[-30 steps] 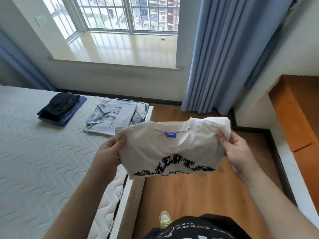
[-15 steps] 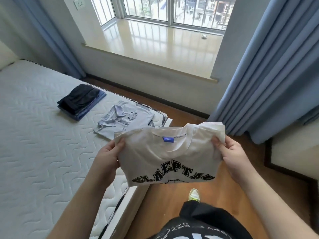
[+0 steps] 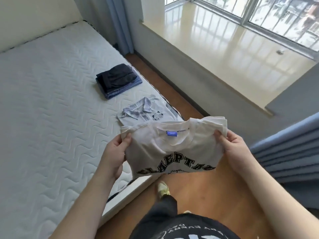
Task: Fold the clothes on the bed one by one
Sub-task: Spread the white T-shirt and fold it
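I hold a folded white T-shirt (image 3: 172, 149) with black arched lettering and a blue neck label in the air, over the bed's foot corner and the floor. My left hand (image 3: 116, 152) grips its left edge and my right hand (image 3: 233, 145) grips its right edge. On the white quilted mattress (image 3: 43, 118) lies a folded light blue collared shirt (image 3: 143, 112), just beyond the T-shirt. Farther back sits a folded dark garment (image 3: 115, 77) on top of a folded blue one.
A wide window ledge (image 3: 233, 45) runs along the right, with blue curtains (image 3: 284, 152) at the right and another at the far corner. Wooden floor (image 3: 198, 190) lies between bed and wall. My legs and a shoe (image 3: 163, 188) stand beside the bed's edge.
The view has swung left toward the bed, so the mattress fills more of the frame. The T-shirt stays held in both hands, now closer to the bed's corner.
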The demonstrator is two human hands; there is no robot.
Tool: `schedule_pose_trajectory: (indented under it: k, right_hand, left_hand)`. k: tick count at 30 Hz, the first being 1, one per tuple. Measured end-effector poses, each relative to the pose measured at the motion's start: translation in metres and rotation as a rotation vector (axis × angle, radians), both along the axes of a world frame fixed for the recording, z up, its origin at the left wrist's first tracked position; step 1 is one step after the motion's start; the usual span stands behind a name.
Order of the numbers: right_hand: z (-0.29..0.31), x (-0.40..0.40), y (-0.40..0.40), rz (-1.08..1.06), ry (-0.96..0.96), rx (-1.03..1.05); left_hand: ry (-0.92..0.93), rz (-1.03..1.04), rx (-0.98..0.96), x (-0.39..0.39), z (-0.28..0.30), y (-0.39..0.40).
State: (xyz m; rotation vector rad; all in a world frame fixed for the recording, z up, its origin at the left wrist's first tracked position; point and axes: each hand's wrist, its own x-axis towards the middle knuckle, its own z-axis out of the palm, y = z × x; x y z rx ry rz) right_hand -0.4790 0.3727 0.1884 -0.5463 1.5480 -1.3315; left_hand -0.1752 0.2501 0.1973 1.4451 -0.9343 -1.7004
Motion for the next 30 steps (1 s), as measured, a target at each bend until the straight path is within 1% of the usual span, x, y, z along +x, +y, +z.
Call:
schedule_pose_trajectory:
  k: [4, 10, 15, 23, 30]
  right_hand:
    - [-0.026, -0.004, -0.056, 0.095, 0.022, 0.044]
    - [-0.044, -0.016, -0.133, 0.249, 0.107, 0.093]
    - [-0.069, -0.029, -0.189, 0.285, 0.105, 0.121]
    - [-0.112, -0.062, -0.27, 0.474, 0.082, 0.204]
    - [-0.136, -0.101, -0.343, 0.645, 0.039, 0.27]
  left_hand:
    - [-0.005, 0.054, 0.033, 0.001, -0.027, -0.023]
    - [0.049, 0.164, 0.091, 0.007, -0.059, -0.066]
    - [0.055, 0.213, 0.149, 0.006, -0.079, -0.099]
    - [-0.028, 0.341, 0.243, -0.015, -0.104, -0.137]
    - [-0.158, 0.414, 0.241, -0.053, -0.126, -0.161]
